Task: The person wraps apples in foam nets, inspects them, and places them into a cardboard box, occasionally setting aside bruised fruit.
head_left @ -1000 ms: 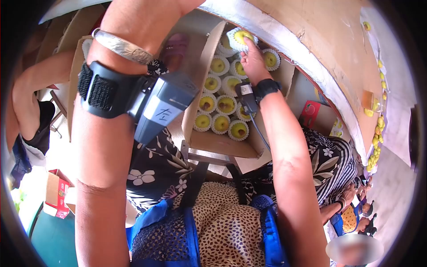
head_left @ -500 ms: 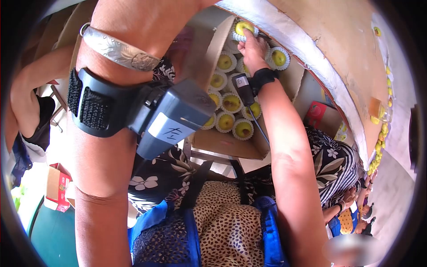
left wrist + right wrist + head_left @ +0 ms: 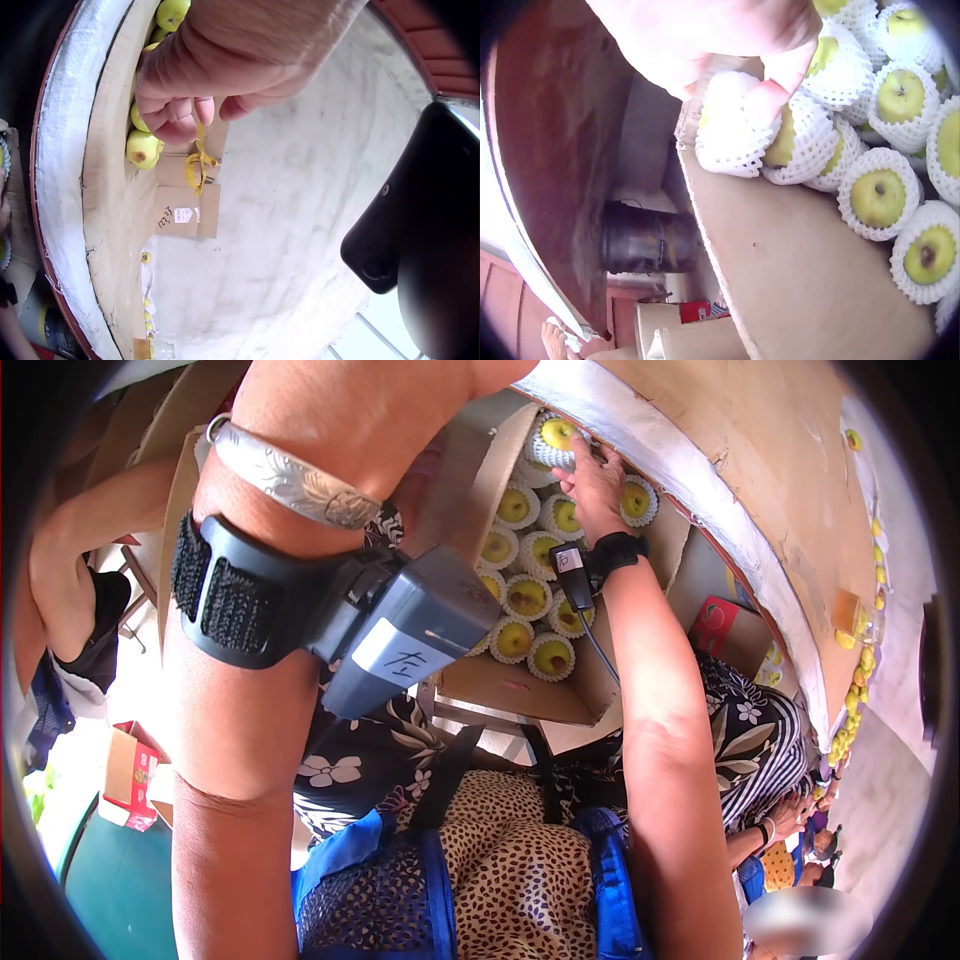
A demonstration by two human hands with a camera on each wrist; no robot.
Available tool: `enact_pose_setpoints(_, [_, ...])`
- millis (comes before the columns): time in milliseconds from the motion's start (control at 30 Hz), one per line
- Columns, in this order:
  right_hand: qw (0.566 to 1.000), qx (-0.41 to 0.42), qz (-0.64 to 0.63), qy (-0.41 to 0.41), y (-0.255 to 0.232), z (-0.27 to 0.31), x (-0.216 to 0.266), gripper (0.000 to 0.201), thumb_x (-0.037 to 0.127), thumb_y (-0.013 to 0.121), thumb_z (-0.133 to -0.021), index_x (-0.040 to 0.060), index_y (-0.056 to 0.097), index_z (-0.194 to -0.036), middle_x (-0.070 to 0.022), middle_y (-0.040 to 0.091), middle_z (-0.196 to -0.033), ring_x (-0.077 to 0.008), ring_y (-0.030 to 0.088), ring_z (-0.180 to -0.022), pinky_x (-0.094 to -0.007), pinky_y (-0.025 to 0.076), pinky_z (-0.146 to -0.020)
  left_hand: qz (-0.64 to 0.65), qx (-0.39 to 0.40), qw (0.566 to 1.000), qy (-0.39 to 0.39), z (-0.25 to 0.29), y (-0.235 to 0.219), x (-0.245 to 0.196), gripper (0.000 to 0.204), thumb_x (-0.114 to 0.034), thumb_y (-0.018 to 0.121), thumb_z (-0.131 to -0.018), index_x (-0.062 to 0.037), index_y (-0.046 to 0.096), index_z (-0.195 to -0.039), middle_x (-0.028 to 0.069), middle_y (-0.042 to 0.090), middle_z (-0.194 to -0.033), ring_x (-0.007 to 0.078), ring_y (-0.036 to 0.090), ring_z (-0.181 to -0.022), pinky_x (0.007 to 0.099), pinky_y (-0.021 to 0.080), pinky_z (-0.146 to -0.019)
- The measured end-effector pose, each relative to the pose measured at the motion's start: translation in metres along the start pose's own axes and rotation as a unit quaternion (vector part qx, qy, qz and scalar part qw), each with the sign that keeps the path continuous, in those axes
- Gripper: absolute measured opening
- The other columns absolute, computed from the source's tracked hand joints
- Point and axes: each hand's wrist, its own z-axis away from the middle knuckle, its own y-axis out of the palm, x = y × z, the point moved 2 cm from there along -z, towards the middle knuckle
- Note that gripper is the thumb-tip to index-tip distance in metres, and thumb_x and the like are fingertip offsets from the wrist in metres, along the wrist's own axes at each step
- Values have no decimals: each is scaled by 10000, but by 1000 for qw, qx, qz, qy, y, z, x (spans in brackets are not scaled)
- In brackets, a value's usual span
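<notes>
A cardboard box holds several yellow-green apples in white foam nets. At its far corner my right hand has thumb and fingertips against one netted apple. In the right wrist view a thumb presses the foam of that apple, and another fingertip lies at its opposite side. My left hand hangs over the counter with loosely bent fingers, nothing visible in them. Close behind it are bare yellow-green apples. In the head view the left hand is out of frame; its forearm crosses the upper left.
The raised counter edge runs beside the box. A folded cardboard piece and a yellow strip lie beyond the left hand. A dark bucket stands under the counter. A small red carton sits on a green table.
My right hand has lowered the netted apple into the box's far corner, and its fingers have since shifted to the apple's right side. My left forearm has moved slightly right and farther forward.
</notes>
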Motion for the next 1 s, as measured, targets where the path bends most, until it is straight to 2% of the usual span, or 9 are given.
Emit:
enact_pose_setpoints(167, [1000, 2, -6, 21, -20, 26, 11, 497, 364, 604, -836, 40, 436, -1173, -76, 543, -1007, -165, 620, -657, -201, 390, -437, 67, 82, 994, -36, -12, -19, 1, 199, -147, 509, -870, 2, 469, -996, 118, 549, -952, 221, 545, -853, 321, 463, -773])
enact_pose_setpoints(267, [991, 104, 74, 44, -40, 63, 18, 378, 353, 584, -849, 33, 535, -1044, -50, 577, -887, -144, 609, -658, -201, 396, -441, 33, -1, 999, -20, -16, -14, 3, 191, -147, 490, -881, -4, 469, -1005, 124, 550, -990, 225, 544, -878, 329, 458, -779])
enact_pose_setpoints(433, [814, 467, 346, -5, -54, 173, 55, 432, 305, 619, -803, 25, 525, -1119, -85, 612, -912, -176, 605, -767, -284, 489, -593, 89, -29, 996, 7, -30, -53, -20, 193, -146, 447, -909, -15, 448, -1051, 122, 570, -995, 233, 562, -865, 323, 466, -767])
enact_pose_setpoints(567, [702, 607, 370, -46, -58, 223, 62, 522, 348, 602, -843, -2, 456, -1203, -153, 548, -1156, -213, 596, -948, -337, 487, -796, 246, -52, 968, -16, -5, -99, -66, 227, -204, 421, -917, -12, 487, -1019, 136, 588, -997, 258, 591, -914, 348, 497, -820])
enact_pose_setpoints(733, [677, 518, 497, -163, -47, 202, 23, 523, 297, 606, -782, -56, 478, -1146, -244, 556, -1014, -332, 572, -892, -402, 458, -779, -117, -187, 975, -1, 74, -194, -60, 265, -224, 562, -859, -50, 532, -1056, 72, 600, -1008, 163, 591, -835, 279, 482, -679])
enact_pose_setpoints(833, [641, 505, 521, -250, -46, 198, 8, 516, 275, 583, -753, -70, 489, -1125, -251, 561, -972, -362, 544, -924, -422, 439, -807, -580, -167, 787, -126, 144, -286, 13, 311, -261, 527, -856, -71, 522, -1101, 43, 616, -972, 159, 587, -810, 285, 474, -638])
enact_pose_setpoints(867, [647, 515, 510, -236, -44, 196, 7, 514, 274, 574, -750, -70, 491, -1123, -251, 562, -974, -364, 536, -950, -423, 435, -822, -401, -146, 888, -169, 169, -314, 44, 394, -310, 444, -905, -66, 457, -1214, 62, 555, -1116, 165, 538, -964, 302, 431, -803])
enact_pose_setpoints(933, [651, 518, 512, -215, -34, 196, -1, 493, 259, 540, -752, -63, 492, -1124, -257, 560, -1006, -364, 525, -1006, -418, 431, -852, 21, -216, 945, -244, 220, -314, 83, 484, -356, 383, -944, -64, 395, -1330, 87, 494, -1265, 196, 488, -1129, 317, 389, -964])
enact_pose_setpoints(1000, [649, 537, 506, -186, -30, 198, -3, 485, 241, 533, -745, -55, 493, -1128, -259, 558, -1023, -362, 524, -1013, -413, 430, -865, -109, -227, 927, -279, 240, -294, 99, 457, -334, 401, -928, -62, 407, -1295, 91, 502, -1247, 202, 493, -1118, 318, 391, -958])
